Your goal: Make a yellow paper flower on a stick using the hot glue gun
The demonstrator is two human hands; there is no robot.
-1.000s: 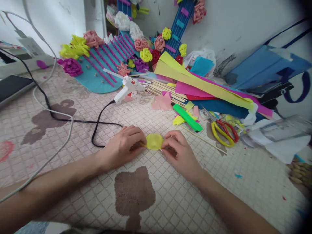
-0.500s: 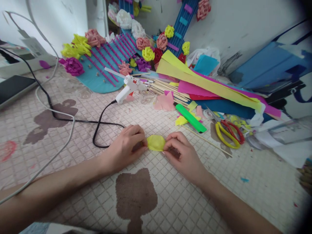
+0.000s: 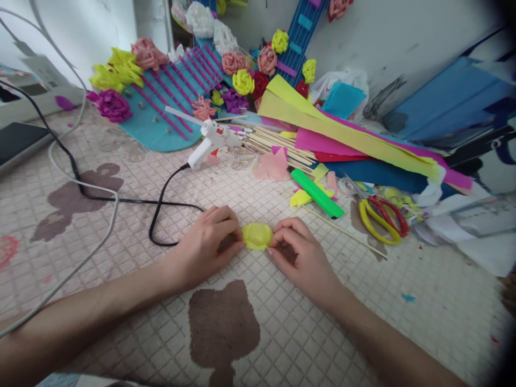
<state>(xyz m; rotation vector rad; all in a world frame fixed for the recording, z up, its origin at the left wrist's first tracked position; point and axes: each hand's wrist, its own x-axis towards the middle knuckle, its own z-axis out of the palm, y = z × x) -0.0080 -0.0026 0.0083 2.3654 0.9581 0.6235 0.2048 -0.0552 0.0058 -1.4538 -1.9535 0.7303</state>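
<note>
Between my two hands is a small piece of yellow crepe paper (image 3: 257,236), rounded in outline and held just over the patterned tablecloth. My left hand (image 3: 213,234) pinches its left edge between thumb and fingers. The opposite edge is gripped in the same way by my right hand (image 3: 298,250). A thin wooden stick (image 3: 344,232) lies just beyond my right hand, close to a green utility knife (image 3: 316,192). Past my left hand rests a white hot glue gun (image 3: 203,145), its black cord (image 3: 155,220) curling toward my wrist.
Scissors with red and yellow handles (image 3: 382,219) lie at the right. Behind are a bundle of wooden sticks (image 3: 280,144), long crepe paper strips (image 3: 346,131) and a blue guitar-shaped board (image 3: 161,129) with paper flowers. A pale cable (image 3: 94,252) crosses my left forearm.
The view has shifted slightly, so the things at the back sit a little differently in the picture. Both hands keep their pinch on the yellow paper, with hardly any movement.
</note>
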